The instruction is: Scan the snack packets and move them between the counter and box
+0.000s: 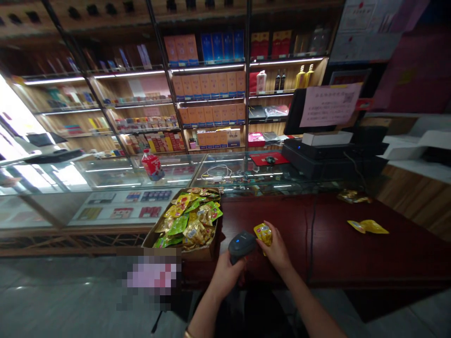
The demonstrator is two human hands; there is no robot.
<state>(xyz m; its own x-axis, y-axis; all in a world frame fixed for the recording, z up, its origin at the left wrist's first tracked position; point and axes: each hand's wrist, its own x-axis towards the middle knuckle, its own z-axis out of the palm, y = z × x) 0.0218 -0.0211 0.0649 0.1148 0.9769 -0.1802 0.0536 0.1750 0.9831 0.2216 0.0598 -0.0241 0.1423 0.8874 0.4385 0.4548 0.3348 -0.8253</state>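
Note:
Wrapped round the handle of a dark grey barcode scanner is my left hand; a small blue light glows on the scanner's top. Just to the right, my right hand grips a small yellow snack packet between thumb and fingers, beside the scanner's head. Left of both hands stands an open cardboard box heaped with gold, yellow and green snack packets. On the dark red table, a yellow packet lies far to the right, with gold packets behind it.
A glass display counter runs behind the table, with a red-labelled bottle on it. At the back right stand a monitor with a pink paper sign and a black cash drawer. A dark cable crosses the table.

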